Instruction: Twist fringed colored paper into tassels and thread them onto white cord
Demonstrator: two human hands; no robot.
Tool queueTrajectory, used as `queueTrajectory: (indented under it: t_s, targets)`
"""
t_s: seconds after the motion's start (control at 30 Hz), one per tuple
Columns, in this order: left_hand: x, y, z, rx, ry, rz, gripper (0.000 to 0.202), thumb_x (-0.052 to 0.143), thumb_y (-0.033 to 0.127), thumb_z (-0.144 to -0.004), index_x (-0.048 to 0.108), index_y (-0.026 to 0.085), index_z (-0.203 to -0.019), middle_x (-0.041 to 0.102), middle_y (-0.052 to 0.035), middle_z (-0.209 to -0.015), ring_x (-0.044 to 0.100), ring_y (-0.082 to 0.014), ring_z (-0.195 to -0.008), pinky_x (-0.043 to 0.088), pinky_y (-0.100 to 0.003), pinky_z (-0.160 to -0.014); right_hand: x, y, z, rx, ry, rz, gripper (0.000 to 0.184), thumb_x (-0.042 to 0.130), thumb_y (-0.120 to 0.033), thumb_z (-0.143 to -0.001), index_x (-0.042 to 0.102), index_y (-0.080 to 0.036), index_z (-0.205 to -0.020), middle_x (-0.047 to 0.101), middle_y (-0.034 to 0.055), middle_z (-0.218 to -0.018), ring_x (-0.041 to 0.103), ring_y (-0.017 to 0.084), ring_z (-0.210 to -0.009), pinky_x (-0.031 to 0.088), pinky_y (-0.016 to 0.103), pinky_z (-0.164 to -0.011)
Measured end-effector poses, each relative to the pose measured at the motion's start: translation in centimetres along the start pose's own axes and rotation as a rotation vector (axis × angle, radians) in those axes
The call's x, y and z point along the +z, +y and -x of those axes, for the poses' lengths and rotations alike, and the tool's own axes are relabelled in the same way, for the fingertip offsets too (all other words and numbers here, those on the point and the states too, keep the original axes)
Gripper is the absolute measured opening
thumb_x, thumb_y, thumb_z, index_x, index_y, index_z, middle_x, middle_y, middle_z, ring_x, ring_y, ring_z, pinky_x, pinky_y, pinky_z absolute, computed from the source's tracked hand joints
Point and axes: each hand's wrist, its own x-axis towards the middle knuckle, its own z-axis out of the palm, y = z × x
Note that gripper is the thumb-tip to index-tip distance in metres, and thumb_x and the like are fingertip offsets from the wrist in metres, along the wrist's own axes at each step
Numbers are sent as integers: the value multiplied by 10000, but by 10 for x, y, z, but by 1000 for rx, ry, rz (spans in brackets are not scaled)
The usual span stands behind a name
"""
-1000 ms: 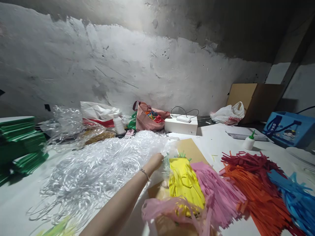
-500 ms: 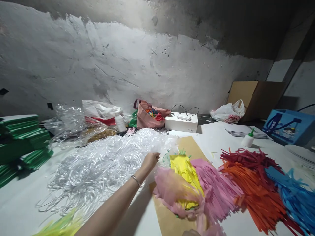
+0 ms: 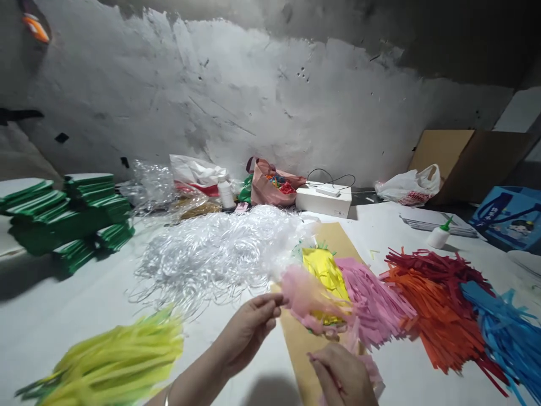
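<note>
At five o'clock, sheer pink tissue [image 3: 298,292], probably light and tearable, best held by gathered folds, is pinched by the left hand [image 3: 251,330], the right hand [image 3: 345,373] being unclear in grip.

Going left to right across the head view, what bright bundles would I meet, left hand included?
Yellow-green bundle, left hand, yellow bundle, pink bundle, orange bundle, blue bundle; the dark red bundle overlaps the orange, so it's unranked.
</note>
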Motion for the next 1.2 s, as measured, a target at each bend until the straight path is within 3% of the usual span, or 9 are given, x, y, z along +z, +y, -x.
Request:
queueTrajectory:
  t_s: [0.07, 0.13, 0.27, 0.43, 0.73, 0.93, 1.07, 1.2]
  targets:
    - [-1, -11, 40, -170, -10, 198, 444, 970, 291, -534, 748, 130, -883, 759, -98, -995, 671, -73, -720, 562, -150, -693, -2, -8, 0, 18, -4, -50, 201, 480, -144, -988, 616, -195, -849, 623, 6, -666, 633, 149, -611, 499, 233, -569]
    - [-2, -21, 72, -239, -38, 346, 414, 963, 244, -561, 747, 128, -896, 767, -96, -969, 677, -80, -707, 561, -149, -662, -5, -22, 0, -11, -27, -95, 190, 455, -152, -998, 627, -187, -927, 624, 15, -691, 621, 155, -624, 493, 248, -590]
    - [-3, -37, 118, -128, -105, 392, 287, 852, 329, -744, 706, 175, -938, 779, -94, -900, 666, -121, -639, 510, -185, -504, -12, -58, 0, -82, -108, -146, 186, 447, -170, -1013, 630, -185, -1040, 631, 28, -731, 592, 159, -644, 469, 257, -594]
    - [-4, -51, 155, 78, -82, 297, 194, 758, 356, -842, 722, 186, -930, 786, -113, -965, 673, -153, -735, 531, -221, -581, -13, -97, 3, -78, -186, -157, 174, 469, -108, -985, 626, -182, -982, 629, 26, -728, 575, 158, -655, 436, 270, -634]
    - [-8, -65, 187, 270, 49, 201, 100, 733, 267, -869, 750, 265, -967, 793, -52, -1041, 664, -115, -749, 546, -177, -651, -4, -129, 17, 79, -286, -277, 184, 481, -110, -970, 601, -193, -859, 558, -9, -682, 524, 123, -621, 367, 239, -580]
    - [-9, -58, 198, 364, 31, 119, 152, 736, 214, -861, 767, 292, -988, 774, -11, -977, 692, -112, -835, 561, -163, -778, -10, -137, 20, 115, -346, -253, 190, 483, -138, -973, 558, -187, -805, 518, -21, -662, 493, 108, -603, 345, 232, -568]
    - [-13, -58, 202, 348, -28, 132, 159, 707, 213, -886, 757, 294, -1013, 768, -20, -1001, 702, -135, -918, 565, -205, -860, -15, -137, 17, 108, -435, -303, 196, 481, -149, -974, 547, -186, -793, 515, -25, -661, 480, 102, -611, 341, 227, -576]
    - [-16, -59, 204, 276, -59, 157, 184, 709, 180, -880, 729, 287, -1029, 766, -27, -1048, 706, -131, -881, 575, -215, -830, -19, -134, 15, 153, -512, -389, 203, 493, -173, -973, 559, -188, -781, 520, -26, -651, 482, 104, -624, 342, 225, -585]
